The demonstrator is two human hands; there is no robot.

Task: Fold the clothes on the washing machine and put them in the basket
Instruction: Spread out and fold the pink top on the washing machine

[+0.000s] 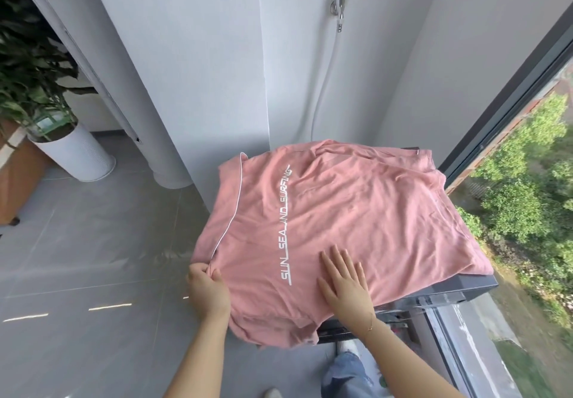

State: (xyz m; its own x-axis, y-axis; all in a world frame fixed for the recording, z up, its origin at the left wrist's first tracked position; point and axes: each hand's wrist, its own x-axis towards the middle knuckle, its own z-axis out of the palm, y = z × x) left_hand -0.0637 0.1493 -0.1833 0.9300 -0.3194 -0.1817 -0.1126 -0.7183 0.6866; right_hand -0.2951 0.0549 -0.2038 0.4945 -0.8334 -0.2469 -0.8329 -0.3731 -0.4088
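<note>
The left hand (207, 286) pinches a fold of the pink shirt (325, 220) at its near left edge, fingers and thumb curled round the bunched cloth just below the end of the white piping (234, 208) that runs along the shirt's left side. The right hand (344, 279) lies flat on the shirt close by, palm down, fingers straight and slightly spread, pressing the fabric near the front edge. A thin bracelet (370, 324) circles the right wrist.

The shirt is spread across the top of the washing machine (434, 296), covering nearly all of it; only the dark front right corner and a strip of the front panel show beneath. The near hem hangs over the front edge between the two forearms. White lettering (286, 227) reading "SUN SEA AND SURFING" runs lengthwise down the middle of the cloth, and the far right part of the shirt is wrinkled and bunched.

Behind the machine, a metal tap (342, 3) is fixed to the white wall with a pale hose (325, 81) dropping from it. A white pipe column (124, 72) stands to the left on the grey tiled floor (93, 258), and beyond it a white planter (77, 152) holds a leafy plant. To the right a dark-framed window (502, 87) looks onto green trees. Blue jeans (347, 373) show at the bottom.
</note>
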